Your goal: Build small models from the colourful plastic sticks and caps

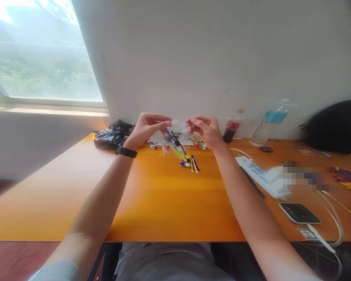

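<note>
My left hand and my right hand are raised above the far part of the orange table. Both pinch the top edge of a small clear plastic bag stretched between them. Coloured thin sticks show at the bag's lower end and trail down to the tabletop, where more of them lie in a small heap. Whether the sticks are inside the bag or just below it is blurred. A black band sits on my left wrist.
A crumpled black bag lies at the back left. Two plastic bottles stand by the wall. A white power strip, a phone with a white cable, and a black backpack fill the right side.
</note>
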A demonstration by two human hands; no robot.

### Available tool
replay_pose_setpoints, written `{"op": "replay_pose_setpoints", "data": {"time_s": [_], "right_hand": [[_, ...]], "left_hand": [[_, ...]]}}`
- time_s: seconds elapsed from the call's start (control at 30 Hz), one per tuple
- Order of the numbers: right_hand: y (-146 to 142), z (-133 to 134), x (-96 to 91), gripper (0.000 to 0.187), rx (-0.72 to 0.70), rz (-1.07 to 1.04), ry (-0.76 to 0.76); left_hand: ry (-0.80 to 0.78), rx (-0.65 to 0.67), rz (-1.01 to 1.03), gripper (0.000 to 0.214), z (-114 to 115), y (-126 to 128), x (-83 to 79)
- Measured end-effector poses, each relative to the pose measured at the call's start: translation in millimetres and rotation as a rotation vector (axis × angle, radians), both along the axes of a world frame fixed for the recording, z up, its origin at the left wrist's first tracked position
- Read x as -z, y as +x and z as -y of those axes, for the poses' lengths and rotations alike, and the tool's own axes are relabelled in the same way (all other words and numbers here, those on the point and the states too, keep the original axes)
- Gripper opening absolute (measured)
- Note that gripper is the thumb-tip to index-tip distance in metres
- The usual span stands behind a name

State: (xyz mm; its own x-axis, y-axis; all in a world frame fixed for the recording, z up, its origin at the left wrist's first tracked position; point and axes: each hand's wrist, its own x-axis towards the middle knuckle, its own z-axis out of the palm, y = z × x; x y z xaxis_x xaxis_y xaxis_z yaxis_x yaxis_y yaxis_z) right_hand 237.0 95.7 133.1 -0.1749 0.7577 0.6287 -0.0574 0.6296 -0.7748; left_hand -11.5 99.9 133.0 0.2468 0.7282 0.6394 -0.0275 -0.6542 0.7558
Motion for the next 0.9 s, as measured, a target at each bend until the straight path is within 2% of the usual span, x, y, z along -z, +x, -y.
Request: {"op": "replay_pose_setpoints", "data": {"time_s": [0.1, 0.17, 0.23, 0.3, 0.47, 0.63, 0.77, 0.9], "right_hand": [[-2.4, -0.2, -1.0, 0.031, 0.025, -0.016, 0.022], [-3.1, -1.1, -1.3, 0.036, 0.038, -0.018, 0.013], [-2.9, -2.9, -1.1, 0.028, 0.064, -0.032, 0.020], [-2.2, -4.9, -0.4, 0.020, 0.092, -0.053, 0.039], [-0.6, -6.1, 1.2, 0.005, 0.075, -0.075, 0.047], [0.4, -1.5, -1.2, 0.010, 0.011, -0.055, 0.058], [-1.8, 5.3, -5.3, 0.019, 0.021, 0.025, 0.006], [-4.1, 12.7, -7.4, 0.038, -0.030, 0.354, -0.086]], "left_hand": [[0.021, -0.036, 0.027, 0.038, 1.1, 5.5, -1.0], [0.022, -0.002, 0.037, 0.044, 0.4, 7.2, -0.9], [-0.002, 0.051, 0.015, 0.047, -0.8, 6.9, -0.2], [-0.030, 0.087, -0.020, 0.039, -2.4, 4.8, 1.0], [-0.051, 0.085, -0.008, 0.027, -6.3, -2.5, 3.5], [-0.075, 0.086, -0.018, 0.022, -2.9, -4.2, -0.1], [-0.039, 0.021, -0.074, 0.025, 2.5, 1.3, -2.0], [-0.059, 0.107, -0.129, 0.035, 2.6, 8.0, 0.0]]}}
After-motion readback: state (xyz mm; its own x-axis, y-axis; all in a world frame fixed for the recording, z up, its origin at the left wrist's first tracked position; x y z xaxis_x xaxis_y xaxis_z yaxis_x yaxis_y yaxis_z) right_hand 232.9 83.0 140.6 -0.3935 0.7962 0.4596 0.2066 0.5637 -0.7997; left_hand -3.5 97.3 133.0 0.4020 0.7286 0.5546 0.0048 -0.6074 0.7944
